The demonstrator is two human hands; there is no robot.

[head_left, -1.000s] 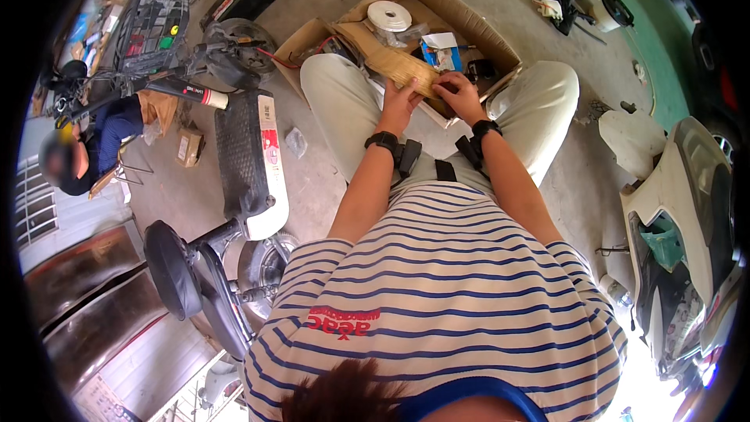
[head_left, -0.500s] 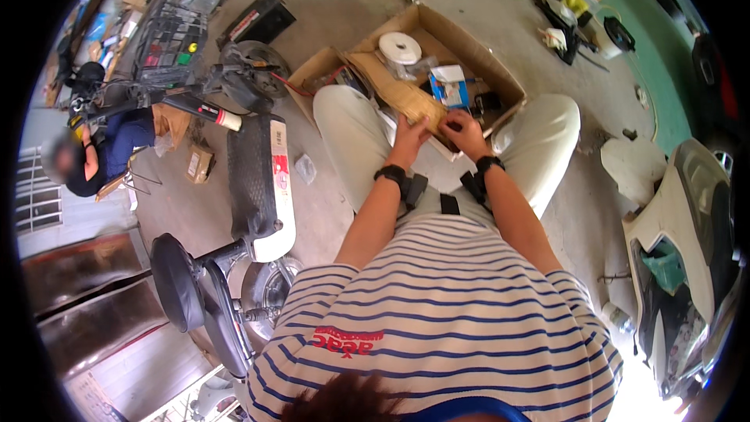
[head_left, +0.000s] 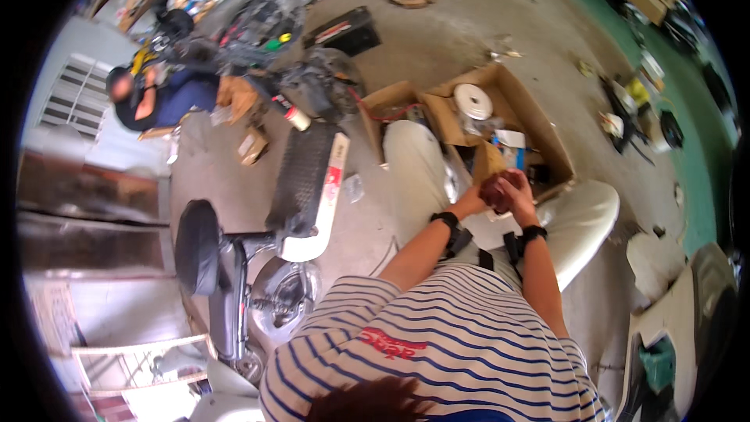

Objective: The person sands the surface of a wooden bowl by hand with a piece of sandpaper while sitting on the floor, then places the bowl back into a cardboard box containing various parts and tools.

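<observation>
While both hands are brought together just off the near edge of the large open cardboard box (head_left: 541, 125), a dark red-brown thing (head_left: 494, 193) sits between them. The left hand (head_left: 471, 202) supports it from one side and the right hand (head_left: 517, 190) has its fingers bent over it; blur and the fingers hide its exact shape, and how firmly each hand grips cannot be told.

As far as can be judged, the handling is partway along: the box stands open on the floor (head_left: 445, 39) and the thing is in the hands, but it has not been set down. How much handling is left cannot be read from this view.

Inside the box, a white roll (head_left: 473, 101) lies toward the far left corner, a blue-and-white packet (head_left: 512, 144) lies nearer the middle, and a dark object (head_left: 539, 173) rests by the near right corner. A tan piece (head_left: 486, 158), flap or loose sheet, rises at the near edge, just beyond the hands. A smaller box (head_left: 375, 129) stands beside the left edge.
</observation>
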